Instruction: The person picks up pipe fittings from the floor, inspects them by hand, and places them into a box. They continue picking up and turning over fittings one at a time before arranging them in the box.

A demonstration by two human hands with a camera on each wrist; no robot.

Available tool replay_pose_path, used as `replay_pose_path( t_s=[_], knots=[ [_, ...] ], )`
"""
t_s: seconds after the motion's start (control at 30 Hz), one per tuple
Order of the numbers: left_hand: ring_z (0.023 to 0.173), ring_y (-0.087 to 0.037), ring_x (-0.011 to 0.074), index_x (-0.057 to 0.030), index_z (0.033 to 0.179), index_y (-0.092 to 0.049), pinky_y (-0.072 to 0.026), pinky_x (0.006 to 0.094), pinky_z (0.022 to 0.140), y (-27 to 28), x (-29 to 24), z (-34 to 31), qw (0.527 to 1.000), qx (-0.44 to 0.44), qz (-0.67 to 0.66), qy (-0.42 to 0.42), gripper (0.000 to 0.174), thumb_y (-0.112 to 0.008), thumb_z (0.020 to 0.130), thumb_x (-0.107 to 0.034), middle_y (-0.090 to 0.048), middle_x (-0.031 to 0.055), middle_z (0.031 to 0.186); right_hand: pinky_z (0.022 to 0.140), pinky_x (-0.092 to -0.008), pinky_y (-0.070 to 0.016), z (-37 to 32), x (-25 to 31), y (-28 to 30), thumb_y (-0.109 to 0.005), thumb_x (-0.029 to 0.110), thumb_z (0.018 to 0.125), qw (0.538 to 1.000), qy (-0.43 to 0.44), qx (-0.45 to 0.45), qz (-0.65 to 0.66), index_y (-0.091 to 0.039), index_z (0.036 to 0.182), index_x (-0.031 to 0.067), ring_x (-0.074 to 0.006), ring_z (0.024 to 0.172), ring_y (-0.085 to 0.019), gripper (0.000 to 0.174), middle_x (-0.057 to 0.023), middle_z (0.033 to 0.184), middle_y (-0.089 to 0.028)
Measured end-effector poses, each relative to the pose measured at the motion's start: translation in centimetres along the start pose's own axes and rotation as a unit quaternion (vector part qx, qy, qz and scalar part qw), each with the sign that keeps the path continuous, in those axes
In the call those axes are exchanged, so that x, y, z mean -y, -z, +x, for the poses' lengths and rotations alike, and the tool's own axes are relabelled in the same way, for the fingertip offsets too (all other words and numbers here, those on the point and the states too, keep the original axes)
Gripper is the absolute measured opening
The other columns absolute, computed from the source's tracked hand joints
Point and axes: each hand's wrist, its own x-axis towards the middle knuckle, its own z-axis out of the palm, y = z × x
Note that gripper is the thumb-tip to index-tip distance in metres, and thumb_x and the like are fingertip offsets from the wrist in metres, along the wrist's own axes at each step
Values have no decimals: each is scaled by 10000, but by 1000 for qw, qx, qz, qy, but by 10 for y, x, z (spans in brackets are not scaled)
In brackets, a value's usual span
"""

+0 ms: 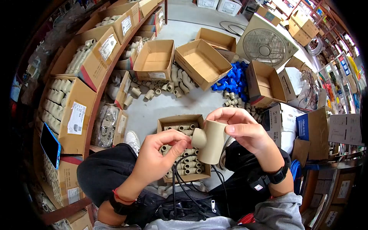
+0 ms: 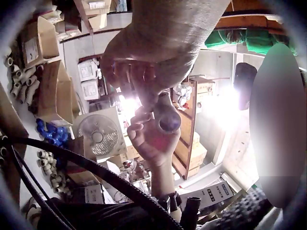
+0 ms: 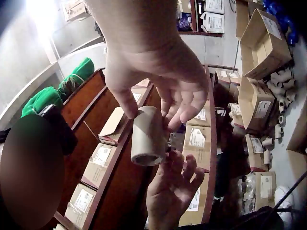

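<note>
A beige plastic pipe tee [image 1: 212, 143] is held up in front of the body, its long run near upright and its short branch toward the left. My right hand [image 1: 249, 132] grips the run near the top, thumb on the near side. Finger and thumb of my left hand [image 1: 159, 153] pinch at the end of the branch. The right wrist view shows the open lower end of the tee [image 3: 147, 134]. Below the hands, between the legs, a cardboard box [image 1: 180, 120] holds rows of small beige fittings.
Shelves of boxed fittings [image 1: 82, 119] line the left, where a blue-edged phone [image 1: 50, 145] leans. Ahead lie open cartons [image 1: 154, 57], loose beige elbows [image 1: 150, 94] and blue fittings [image 1: 235, 78]. A box fan [image 1: 264, 44] stands behind. Black cables [image 1: 174, 180] hang before the lap.
</note>
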Motion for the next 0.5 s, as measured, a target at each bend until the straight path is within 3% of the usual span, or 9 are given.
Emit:
replay_pose_path(
  t_s=[0.23,0.5],
  knots=[
    [733,-534,114,42,783,-565,-404,236,677,1,-2,-1,999,13,42,-7,162,-555,762,-118,-580,69,775,731,-228,-396,0,-1,1,-570,270,670,999,-32,-26,-3,-487,967,-60,-137,798,-535,452,-98,861,-556],
    [789,-540,107,-56,908,-550,-377,236,702,-2,0,0,999,-18,8,33,274,-639,684,-187,-572,18,861,696,-260,-451,2,-9,7,-539,280,701,995,-78,-26,55,-484,980,-81,-157,773,-563,460,-127,879,-560]
  ],
)
